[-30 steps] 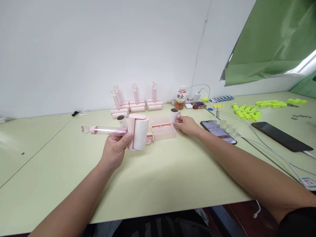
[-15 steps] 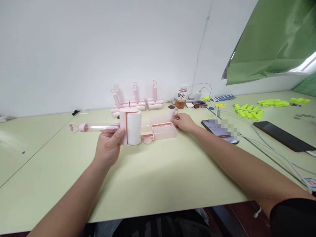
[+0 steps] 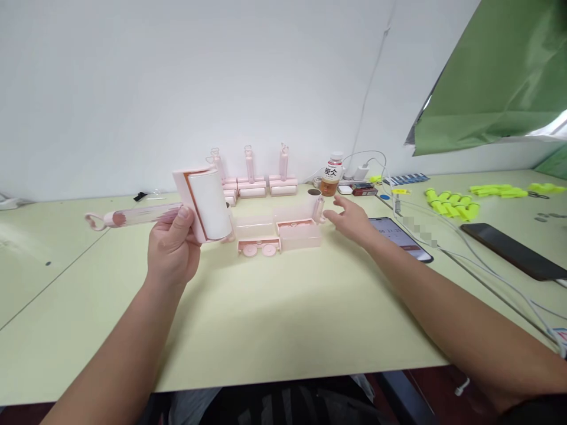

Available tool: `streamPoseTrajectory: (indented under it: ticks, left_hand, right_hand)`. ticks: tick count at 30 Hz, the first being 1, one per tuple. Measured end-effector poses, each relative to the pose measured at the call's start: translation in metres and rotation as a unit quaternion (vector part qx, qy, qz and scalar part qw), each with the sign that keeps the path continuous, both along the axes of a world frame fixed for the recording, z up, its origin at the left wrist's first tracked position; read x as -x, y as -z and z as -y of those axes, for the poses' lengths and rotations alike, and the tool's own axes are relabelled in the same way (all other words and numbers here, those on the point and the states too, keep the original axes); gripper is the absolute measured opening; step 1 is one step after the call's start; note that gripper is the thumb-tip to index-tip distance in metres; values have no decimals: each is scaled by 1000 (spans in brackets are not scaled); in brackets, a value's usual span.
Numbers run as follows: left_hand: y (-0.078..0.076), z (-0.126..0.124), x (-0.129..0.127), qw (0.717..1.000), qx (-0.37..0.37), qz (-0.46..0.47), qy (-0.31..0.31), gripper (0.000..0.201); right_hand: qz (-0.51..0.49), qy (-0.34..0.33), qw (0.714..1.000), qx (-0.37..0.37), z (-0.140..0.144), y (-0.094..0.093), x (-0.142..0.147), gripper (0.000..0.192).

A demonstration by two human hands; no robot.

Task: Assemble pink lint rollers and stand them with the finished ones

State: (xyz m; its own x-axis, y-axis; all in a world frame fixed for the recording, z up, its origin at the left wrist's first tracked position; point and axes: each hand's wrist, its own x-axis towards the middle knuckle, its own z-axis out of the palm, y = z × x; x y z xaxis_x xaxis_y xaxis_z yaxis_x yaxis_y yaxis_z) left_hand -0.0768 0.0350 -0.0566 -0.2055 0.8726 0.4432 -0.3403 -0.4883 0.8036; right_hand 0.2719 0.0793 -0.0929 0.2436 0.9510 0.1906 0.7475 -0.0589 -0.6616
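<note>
My left hand (image 3: 172, 248) grips a pink lint roller (image 3: 208, 202) by the neck, lifted above the table, its clear handle (image 3: 133, 215) pointing left and the white paper roll tilted. My right hand (image 3: 352, 219) hovers with fingers apart just right of a small pink roll piece (image 3: 318, 208), not holding it. Between the hands lie a pink open case (image 3: 299, 233) and a pink part with two round wheels (image 3: 259, 247).
Several finished pink rollers (image 3: 252, 183) stand at the back by the wall, next to a drink bottle (image 3: 330, 175). Two phones (image 3: 401, 236) (image 3: 516, 251), white cables (image 3: 487, 277) and yellow-green pieces (image 3: 447, 200) lie to the right on the pale green table (image 3: 274, 319).
My left hand has raised the roller and carried it left, tilting it. My right hand has let go of the small pink piece and opened.
</note>
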Motion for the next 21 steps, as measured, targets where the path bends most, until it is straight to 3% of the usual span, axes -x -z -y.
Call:
streamPoseTrajectory:
  ticks: [2,4,7,8,12,17,21]
  left_hand:
    - [-1,1,-1,1000,1,-5,3,29]
    - [-2,2,-2,1000,-4,-4,5,27]
    - [-1,3,-3,1000,-13,0,6,27]
    - [-1,3,-4,1000,-13,1,7,27]
    - [1,4,-6,1000,-4,-4,24,26]
    - [-2,10,-11,999,-11,-19,48,29]
    - [-6,12,-11,1000,-16,-6,26,30]
  right_hand:
    - [58,-14,995,-78,23,-4,14,66]
    - [116,-133,976,-127,51,-3,43,59]
    - [184,-382,905,-51,89,11,97,65]
    - [196,-424,884,-26,96,17,114,71]
    - [208,-441,872,50,95,31,153,86]
    - [211,-413,883,72,74,33,157,89]
    - [205,-419,882,68,65,36,159,90]
